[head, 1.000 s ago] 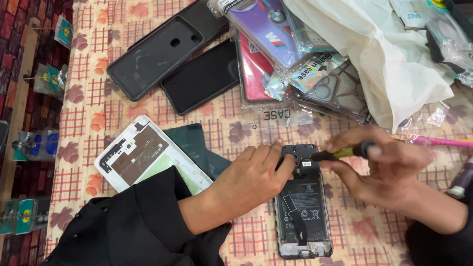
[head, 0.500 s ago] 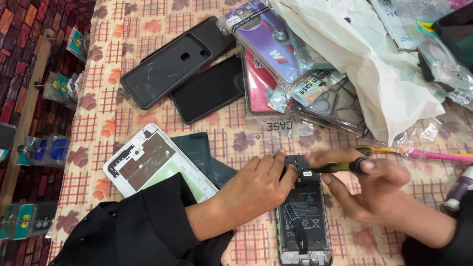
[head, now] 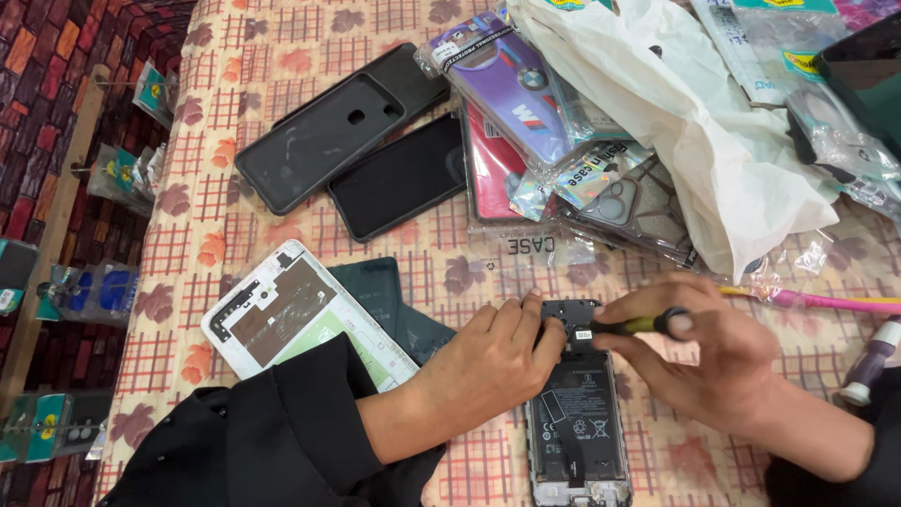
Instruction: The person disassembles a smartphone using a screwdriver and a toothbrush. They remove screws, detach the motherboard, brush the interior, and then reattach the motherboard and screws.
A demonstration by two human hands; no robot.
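Observation:
An opened phone (head: 579,422) with its back removed lies on the patterned cloth, battery and black inner cover showing. My left hand (head: 488,361) rests on its upper left edge, fingers pressing the top of the phone. A small screwdriver (head: 631,326) with a yellow-green and black handle sits in my right hand (head: 704,361). Its tip points left onto the phone's upper part.
A white phone frame (head: 291,310) and a dark green back cover (head: 380,296) lie left of my arm. Two black phone cases (head: 361,150) lie farther away. Packaged cases (head: 526,94), a white plastic bag (head: 694,122), a pink stick (head: 835,302) and a small bottle (head: 868,361) sit to the right.
Both hands stay on the phone with the screwdriver at its top. The view has shifted slightly; the phone sits a little lower left in the picture.

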